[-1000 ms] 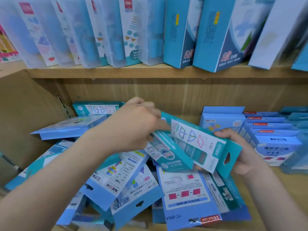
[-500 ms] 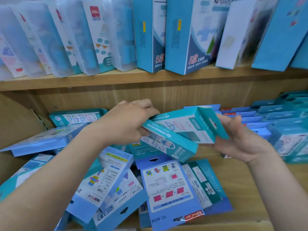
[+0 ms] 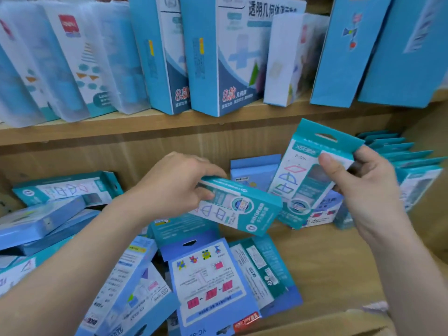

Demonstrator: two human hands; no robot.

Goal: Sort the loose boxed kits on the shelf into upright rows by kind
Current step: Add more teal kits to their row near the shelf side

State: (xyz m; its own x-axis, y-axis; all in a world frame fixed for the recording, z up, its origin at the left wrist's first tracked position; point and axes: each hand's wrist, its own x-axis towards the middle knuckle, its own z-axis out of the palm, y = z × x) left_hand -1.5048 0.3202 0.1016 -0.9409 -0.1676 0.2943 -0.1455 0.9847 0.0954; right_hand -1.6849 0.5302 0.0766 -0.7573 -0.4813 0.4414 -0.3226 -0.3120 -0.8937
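Note:
My right hand (image 3: pixel 363 190) grips a teal boxed kit (image 3: pixel 305 175) with shape drawings, held almost upright above the lower shelf. My left hand (image 3: pixel 174 185) grips a second teal kit (image 3: pixel 242 209) of the same kind, lying sideways just left of the first. Below them a loose pile of blue and teal kits (image 3: pixel 208 282) lies flat on the wooden shelf (image 3: pixel 327 267). At the right, several teal kits (image 3: pixel 407 163) stand in an upright row. A blue kit (image 3: pixel 252 168) stands behind the two held boxes.
More flat kits (image 3: pixel 43 219) are stacked at the left, one teal kit (image 3: pixel 65 190) leaning against the back wall. The upper shelf (image 3: pixel 145 127) holds tall blue and translucent boxes (image 3: pixel 218 57). A cardboard edge (image 3: pixel 327 323) runs along the front.
My right hand has lifted its teal kit up and to the right and turned it upright. My left hand still holds the other teal kit. The camera shifted right.

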